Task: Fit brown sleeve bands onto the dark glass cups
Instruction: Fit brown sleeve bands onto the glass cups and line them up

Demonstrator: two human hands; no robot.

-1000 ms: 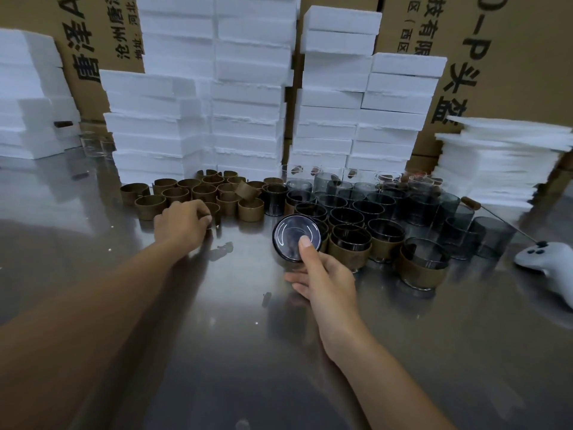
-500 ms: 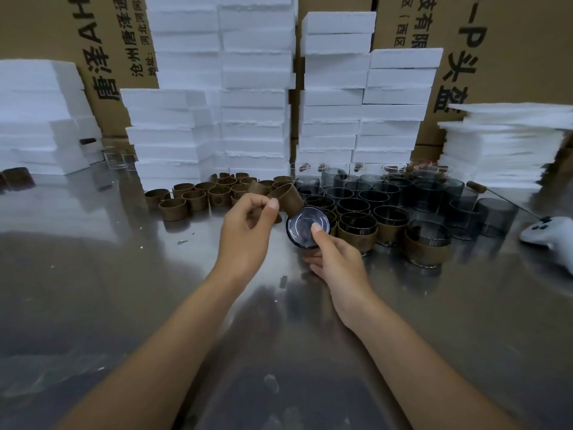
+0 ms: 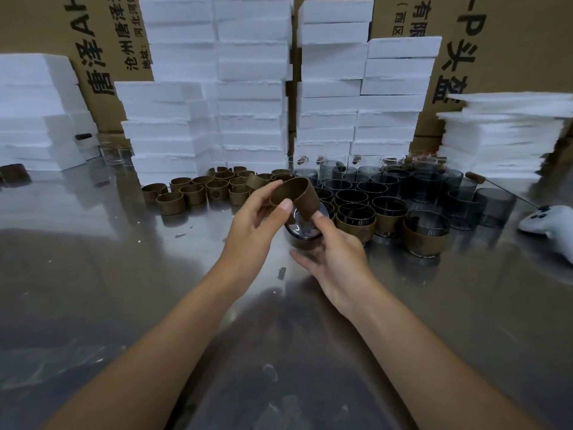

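Near the middle of the frame, the left hand [image 3: 257, 218] pinches a brown, open-ended paper sleeve band [image 3: 299, 193], thumb on its near wall and curled fingers behind it. The band is tilted, and its lower edge lies against the upper rim of a dark smoky glass cup [image 3: 302, 235]. The right hand [image 3: 338, 252] grips this cup just below the band. Its fingers are curled round the cup's side, and one fingertip reaches up to the band's lower edge. The cup is tipped on its side with a round face turned toward the camera, above the shiny grey metal table [image 3: 124, 274]. Left of centre, behind the hands, loose brown bands [image 3: 192, 192] stand on end in a cluster. To the right of them stand rows of bare dark glass cups [image 3: 372, 184], and nearest the camera on that side are cups already wearing brown bands [image 3: 424, 240]. A white game controller [image 3: 548, 221] lies at the right edge. Stacks of white foam blocks [image 3: 248, 88] fill the upper frame in front of brown cardboard boxes [image 3: 511, 41] printed with black characters.
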